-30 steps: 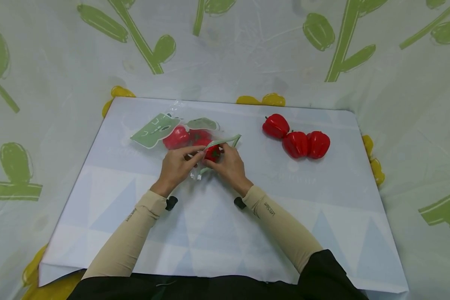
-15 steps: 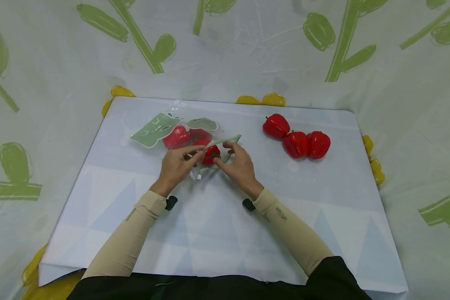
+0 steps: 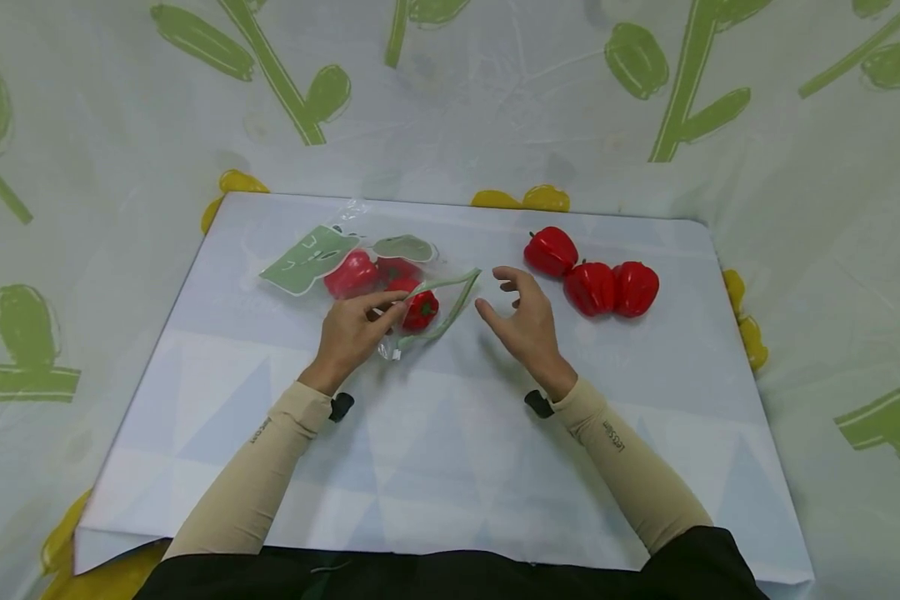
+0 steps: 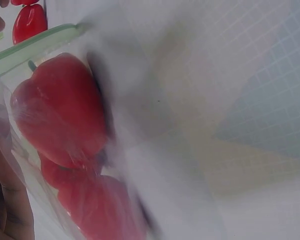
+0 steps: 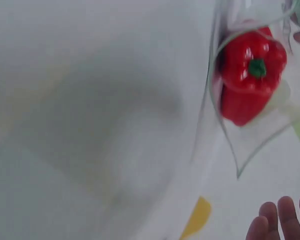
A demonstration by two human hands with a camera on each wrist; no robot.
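Note:
A clear plastic zip bag with green printed patches and a green rim lies left of the table's middle, its mouth spread toward the right. Inside are several red bell peppers; the one nearest the mouth shows its green stem. My left hand pinches the bag's rim between thumb and fingers. Apart from the bag, my right hand hovers over the table with fingers spread and nothing in them. Just beyond it lie three loose red bell peppers. In the right wrist view, the bagged pepper shows through the mouth.
A pale patterned cloth covers the table. Behind it hangs a whitish curtain printed with green stems and leaves. Yellow flower shapes show along the table's edges.
My right hand has let go of the pepper inside the bag's mouth and moved right, away from the bag. My left hand and the loose peppers have stayed in place.

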